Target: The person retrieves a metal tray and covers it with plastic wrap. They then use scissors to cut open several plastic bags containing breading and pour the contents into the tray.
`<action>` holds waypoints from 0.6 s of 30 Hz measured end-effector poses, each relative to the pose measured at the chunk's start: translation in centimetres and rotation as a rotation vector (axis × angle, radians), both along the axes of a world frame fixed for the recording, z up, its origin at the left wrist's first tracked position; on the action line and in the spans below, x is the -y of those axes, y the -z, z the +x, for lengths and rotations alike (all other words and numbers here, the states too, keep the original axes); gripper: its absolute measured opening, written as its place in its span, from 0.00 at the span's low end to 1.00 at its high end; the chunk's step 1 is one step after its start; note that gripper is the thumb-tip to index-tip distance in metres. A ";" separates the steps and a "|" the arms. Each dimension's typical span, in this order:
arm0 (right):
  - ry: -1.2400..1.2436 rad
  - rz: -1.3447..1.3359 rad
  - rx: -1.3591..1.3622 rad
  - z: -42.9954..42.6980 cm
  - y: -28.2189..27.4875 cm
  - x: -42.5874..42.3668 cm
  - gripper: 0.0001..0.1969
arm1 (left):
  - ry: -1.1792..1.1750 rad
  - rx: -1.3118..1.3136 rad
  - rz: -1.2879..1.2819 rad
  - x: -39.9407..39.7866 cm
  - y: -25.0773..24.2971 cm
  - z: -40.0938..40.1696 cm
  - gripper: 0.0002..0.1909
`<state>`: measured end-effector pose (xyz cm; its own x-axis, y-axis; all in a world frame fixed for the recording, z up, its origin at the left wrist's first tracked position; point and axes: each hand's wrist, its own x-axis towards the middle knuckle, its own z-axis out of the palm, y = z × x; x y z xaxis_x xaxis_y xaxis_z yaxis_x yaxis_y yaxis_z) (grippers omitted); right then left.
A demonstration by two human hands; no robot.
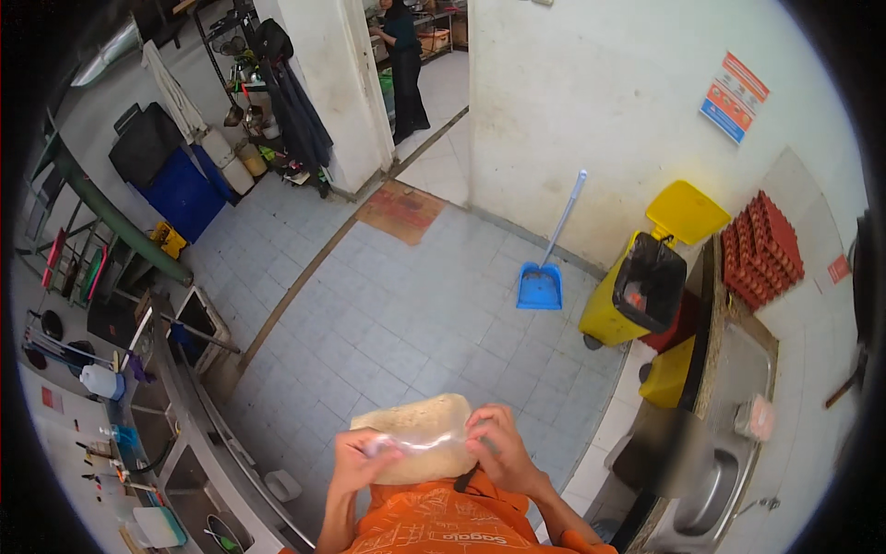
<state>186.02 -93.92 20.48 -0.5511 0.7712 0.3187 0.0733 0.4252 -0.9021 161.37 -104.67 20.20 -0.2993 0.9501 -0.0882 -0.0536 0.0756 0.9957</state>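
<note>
A clear plastic bag full of a pale beige, powdery or grainy material is in front of my waist, against my orange shirt. My left hand grips the plastic on the left side, with the film bunched at the fingers. On the other side, my right hand pinches the bag's plastic between thumb and fingers. A shiny fold of film stretches between the two hands. What the bag contains exactly I cannot tell.
A blue long-handled dustpan stands near the wall, beside a yellow pedal bin with its lid up. Steel sinks line the counters at left and right. Red egg trays are stacked at right. Another person stands beyond the doorway.
</note>
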 end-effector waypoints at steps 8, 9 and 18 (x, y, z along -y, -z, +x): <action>0.031 -0.764 -0.325 -7.2 4.8 -19.1 0.07 | -0.383 0.106 -0.030 -19.4 4.8 -7.5 0.03; -0.051 -0.772 -0.298 -8.6 6.2 -21.4 0.10 | -0.529 0.177 -0.005 -22.5 6.1 -8.4 0.03; -0.168 -0.325 0.403 -20.3 -1.1 -49.4 0.10 | -0.593 0.088 0.116 -53.3 7.7 -20.3 0.07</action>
<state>165.69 -44.54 21.63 -0.7048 0.6854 -0.1831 0.3951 0.1648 -0.9037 141.04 -51.40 12.49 -0.7764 0.6287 -0.0426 -0.1358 -0.1009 0.9856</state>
